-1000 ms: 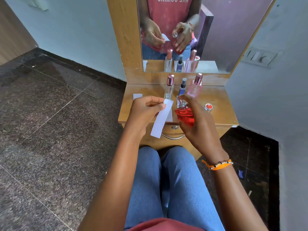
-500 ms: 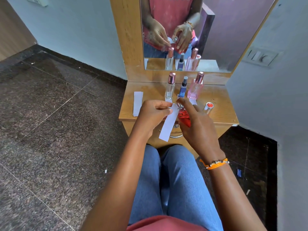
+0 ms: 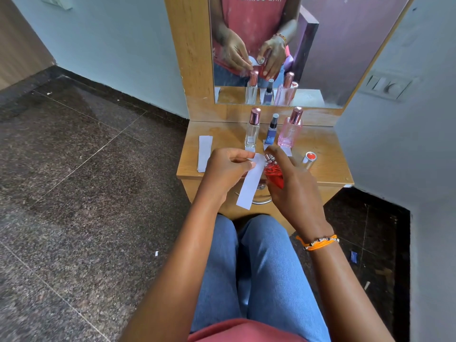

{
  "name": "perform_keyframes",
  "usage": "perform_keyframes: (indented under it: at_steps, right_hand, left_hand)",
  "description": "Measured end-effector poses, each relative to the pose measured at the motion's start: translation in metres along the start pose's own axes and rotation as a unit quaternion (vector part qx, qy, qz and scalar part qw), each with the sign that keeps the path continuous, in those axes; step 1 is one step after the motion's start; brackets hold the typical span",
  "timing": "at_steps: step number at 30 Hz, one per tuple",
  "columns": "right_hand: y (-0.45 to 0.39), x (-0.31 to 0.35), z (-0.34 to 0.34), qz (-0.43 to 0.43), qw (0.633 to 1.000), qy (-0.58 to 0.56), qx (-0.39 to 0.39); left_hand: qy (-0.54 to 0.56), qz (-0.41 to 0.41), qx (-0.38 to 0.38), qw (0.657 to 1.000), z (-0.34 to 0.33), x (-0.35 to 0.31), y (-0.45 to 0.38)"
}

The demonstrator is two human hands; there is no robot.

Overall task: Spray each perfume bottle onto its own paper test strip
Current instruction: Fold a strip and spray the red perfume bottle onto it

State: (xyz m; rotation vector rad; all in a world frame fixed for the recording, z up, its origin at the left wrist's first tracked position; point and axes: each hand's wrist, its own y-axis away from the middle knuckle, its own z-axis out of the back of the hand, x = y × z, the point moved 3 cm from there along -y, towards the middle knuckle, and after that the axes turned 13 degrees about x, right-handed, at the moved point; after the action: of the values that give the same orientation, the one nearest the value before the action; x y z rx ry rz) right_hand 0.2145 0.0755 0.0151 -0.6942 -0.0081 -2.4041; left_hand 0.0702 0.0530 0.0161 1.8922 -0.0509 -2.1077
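My left hand (image 3: 228, 169) pinches a paper strip (image 3: 251, 182) against the red bottle (image 3: 273, 174) gripped in my right hand (image 3: 293, 191), before the mirror (image 3: 308, 45); three bottles behind look done.

Soft, even daylight is filling the scene, casting only faint shadows under the hands. Wide-angle distortion is bending the walls (image 3: 123, 58) and floor (image 3: 74, 193) lines outward near the edges. The mirror (image 3: 308, 45) is showing smudges and haze; focus is staying fairly sharp throughout.
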Motion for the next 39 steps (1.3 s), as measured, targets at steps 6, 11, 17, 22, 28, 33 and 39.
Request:
perform_keyframes:
  at_steps: [6,11,17,22,28,33,39]
  right_hand:
    - [-0.001,-0.001,0.0,-0.003,0.999,-0.044,-0.016]
    - [-0.001,-0.006,0.001,-0.004,0.997,-0.08,-0.011]
    - [-0.002,-0.006,-0.006,-0.002,0.996,-0.091,0.017]
    - [-0.005,-0.007,-0.011,0.008,0.995,-0.095,0.023]
    - [-0.007,-0.006,-0.011,0.01,0.993,-0.117,0.02]
    - [-0.006,-0.007,-0.013,0.012,0.992,-0.127,0.026]
    - [-0.005,-0.006,-0.01,0.02,0.992,-0.125,0.022]
  left_hand:
    - [-0.021,-0.006,-0.018,1.0,0.006,0.006,-0.009]
    - [-0.067,0.003,-0.086,0.994,0.02,0.01,-0.036]
    - [-0.162,0.017,-0.128,0.978,0.023,0.009,-0.066]
    - [-0.316,0.01,-0.169,0.934,0.02,0.005,-0.061]
    - [-0.387,-0.014,-0.166,0.907,0.021,0.012,-0.04]
    - [-0.408,0.014,-0.117,0.905,0.017,0.024,-0.035]
    - [-0.399,0.027,-0.113,0.91,0.024,0.022,-0.04]
